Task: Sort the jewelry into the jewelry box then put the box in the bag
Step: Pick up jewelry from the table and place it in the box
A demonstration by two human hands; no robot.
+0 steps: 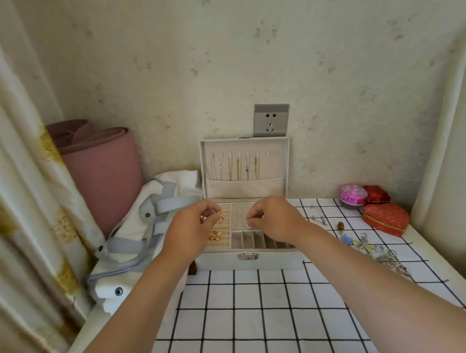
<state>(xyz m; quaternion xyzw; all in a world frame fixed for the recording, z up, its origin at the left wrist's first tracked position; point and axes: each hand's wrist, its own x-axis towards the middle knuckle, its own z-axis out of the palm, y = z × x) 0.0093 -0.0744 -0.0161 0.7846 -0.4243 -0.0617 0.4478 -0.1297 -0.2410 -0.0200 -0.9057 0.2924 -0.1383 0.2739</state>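
Matt grey jewelry box [225, 263] with velvety beige lining, shiny metal clasp [248, 256], cloth bag [137, 230].

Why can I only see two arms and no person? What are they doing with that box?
There is just one picture. It comes from a camera worn on a person's head, looking forward and down, so you see only their arms and hands. No machine is here.

The left hand pinches a small gold piece. The right hand pinches a little silver loop. Both are over an open jewelry box, which stands on a table with a checked cloth.

Necklaces hang inside the box's raised lid, and a gold bow-shaped piece sits in its left compartment. More loose jewelry lies on the cloth to the right, near a red heart-shaped box. A white bag with grey straps lies to the left of the jewelry box.
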